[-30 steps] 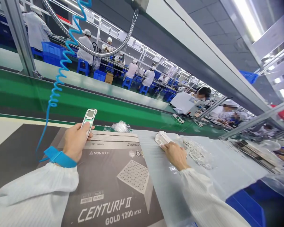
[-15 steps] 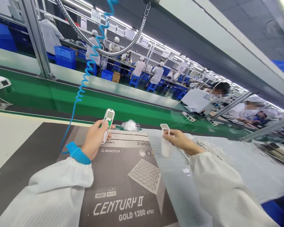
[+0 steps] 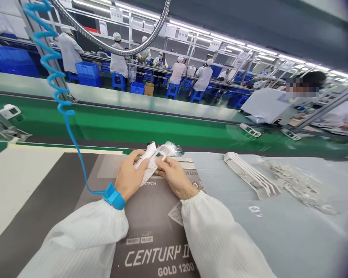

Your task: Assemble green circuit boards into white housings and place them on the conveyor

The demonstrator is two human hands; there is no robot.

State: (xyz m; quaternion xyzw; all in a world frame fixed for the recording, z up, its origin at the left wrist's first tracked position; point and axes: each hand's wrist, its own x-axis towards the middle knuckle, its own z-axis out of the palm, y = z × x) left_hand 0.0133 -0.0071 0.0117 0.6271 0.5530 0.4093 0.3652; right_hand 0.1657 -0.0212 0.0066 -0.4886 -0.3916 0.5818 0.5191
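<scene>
My left hand (image 3: pixel 130 175), a blue strap (image 3: pixel 115 197) around its wrist, is closed on a slim white handheld device (image 3: pixel 149 150). That device is tilted, and its screen and green board are turned out of sight. From the other side my right hand (image 3: pixel 175 177) pinches a white plastic cover (image 3: pixel 150 168) with an opening at its upper end. The two pieces lie close against each other between my fingers; whether they are joined I cannot tell. Both hands are over a printed dark cardboard sheet (image 3: pixel 150 220), with crumpled clear plastic (image 3: pixel 173 148) just behind them.
Nested white covers (image 3: pixel 251 175) and a clear bag of small parts (image 3: pixel 301 187) lie on the grey mat (image 3: pixel 229 224) at right. Beyond runs a green conveyor (image 3: pixel 110 125) carrying several white devices (image 3: pixel 250 130). A coiled blue cord (image 3: pixel 53 73) hangs at left. Co-workers sit farther back.
My right hand has moved left with the cover, bringing it to the device in my left hand. The device has turned away, hiding its screen. The camera view has shifted and levelled slightly.
</scene>
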